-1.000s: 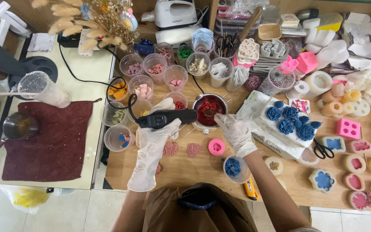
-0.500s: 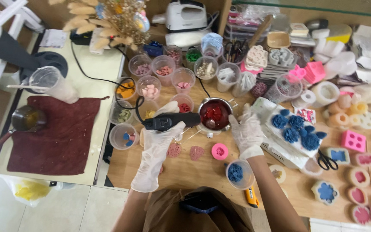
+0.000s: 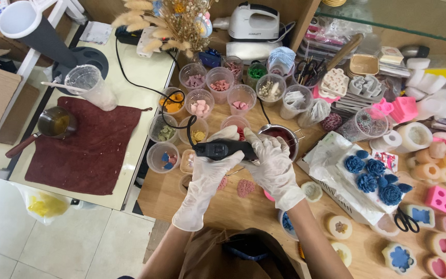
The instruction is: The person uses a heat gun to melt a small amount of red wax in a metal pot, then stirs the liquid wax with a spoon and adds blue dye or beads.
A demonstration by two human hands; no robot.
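A wooden table is crowded with plastic cups, a metal pot and pink moulds.

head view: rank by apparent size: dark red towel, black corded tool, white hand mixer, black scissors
1. dark red towel, by far the largest
2. white hand mixer and black corded tool, look alike; the tool is partly covered by both hands
3. black scissors, smallest
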